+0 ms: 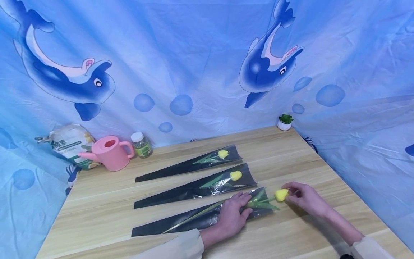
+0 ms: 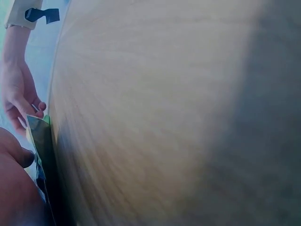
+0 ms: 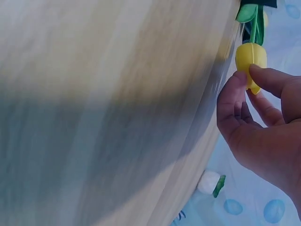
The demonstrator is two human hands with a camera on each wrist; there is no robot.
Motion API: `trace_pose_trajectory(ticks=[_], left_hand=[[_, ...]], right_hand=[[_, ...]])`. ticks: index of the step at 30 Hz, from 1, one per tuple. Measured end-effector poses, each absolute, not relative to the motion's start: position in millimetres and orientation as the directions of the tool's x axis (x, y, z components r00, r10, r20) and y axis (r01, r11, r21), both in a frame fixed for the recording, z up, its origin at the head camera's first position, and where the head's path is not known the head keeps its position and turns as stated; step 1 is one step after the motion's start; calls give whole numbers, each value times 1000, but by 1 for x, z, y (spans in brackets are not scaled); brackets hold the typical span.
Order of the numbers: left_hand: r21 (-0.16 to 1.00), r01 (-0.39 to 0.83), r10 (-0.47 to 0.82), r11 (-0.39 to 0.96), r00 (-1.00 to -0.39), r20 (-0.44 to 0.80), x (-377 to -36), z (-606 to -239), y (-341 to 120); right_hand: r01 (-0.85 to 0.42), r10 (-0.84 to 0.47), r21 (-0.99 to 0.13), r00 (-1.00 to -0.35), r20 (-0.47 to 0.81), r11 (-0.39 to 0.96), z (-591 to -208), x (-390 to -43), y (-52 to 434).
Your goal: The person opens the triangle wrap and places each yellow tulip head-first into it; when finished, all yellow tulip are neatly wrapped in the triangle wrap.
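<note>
My right hand [image 1: 307, 198] pinches the yellow bloom of an artificial tulip [image 1: 281, 195] between thumb and fingers. In the right wrist view the tulip [image 3: 249, 55] shows its green stem beyond the bloom. Its leaves and long stem lie in the nearest black, clear-fronted flower sleeve [image 1: 147, 229], while the bloom sticks out past the wide end. My left hand [image 1: 231, 214] rests on that sleeve with fingers extended, hiding part of the stem. At the left wrist view's edge, the sleeve [image 2: 43, 141] appears beside the left hand [image 2: 16, 183].
Two more sleeves, the middle one [image 1: 155, 201] and the far one [image 1: 161, 175], each contain a yellow tulip. A pink watering can [image 1: 113, 156], a lidded jar [image 1: 142, 146] and a printed bag [image 1: 69, 142] stand back left. A small potted plant [image 1: 284, 124] occupies the far right corner.
</note>
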State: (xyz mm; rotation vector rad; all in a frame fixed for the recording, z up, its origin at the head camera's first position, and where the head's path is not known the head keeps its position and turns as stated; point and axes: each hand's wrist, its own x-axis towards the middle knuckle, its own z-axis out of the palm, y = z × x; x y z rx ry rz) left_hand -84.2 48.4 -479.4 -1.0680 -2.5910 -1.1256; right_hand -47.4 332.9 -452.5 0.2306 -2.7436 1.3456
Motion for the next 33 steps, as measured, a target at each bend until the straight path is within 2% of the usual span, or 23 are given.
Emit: trace_pose_trajectory(ticks=[11,27,33], left_hand=[[616,656,555,437,-735,389,-85,-477,49],[614,650,553,448,-741,381,-85,-473,50],[610,654,550,448,-739,388,-84,-473,51]], right_hand=[[-167,-157,-834,-983,98,527,-450,-52,312],[1,-165,-920,-984,-72,393,-447,-51,294],[4,-196,-927,-977,-83,375,-445,-50,290]])
